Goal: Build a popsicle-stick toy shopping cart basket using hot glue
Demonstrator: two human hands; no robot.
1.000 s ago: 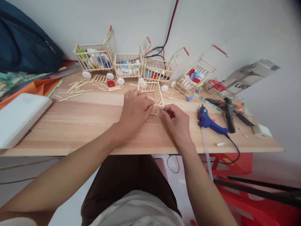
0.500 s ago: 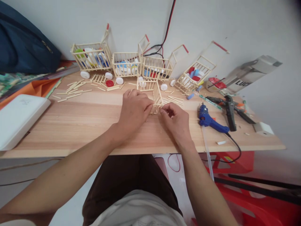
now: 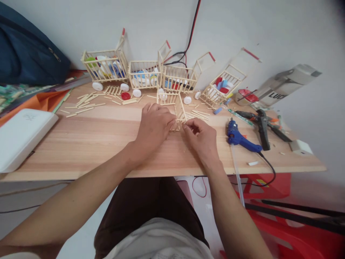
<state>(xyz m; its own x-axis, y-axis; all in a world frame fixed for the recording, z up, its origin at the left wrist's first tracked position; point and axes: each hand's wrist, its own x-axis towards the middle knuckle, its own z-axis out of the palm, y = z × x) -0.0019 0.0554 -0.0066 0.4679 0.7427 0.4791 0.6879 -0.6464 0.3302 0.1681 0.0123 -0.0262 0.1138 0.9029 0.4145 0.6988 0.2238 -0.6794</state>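
Pinching a pale, slatted wooden-stick frame with fingers of the right hand, on the brown wood-grained counter between front and back edges. Touching it with the left hand; cannot tell whether gripping.

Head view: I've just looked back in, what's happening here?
A person's left hand and right hand are both at the near part of a small stick frame, the right pinching around its near right corner. Four miniature stick shopping carts sit behind it, with loose sticks to either side. The blue glue gun lies untouched at right.
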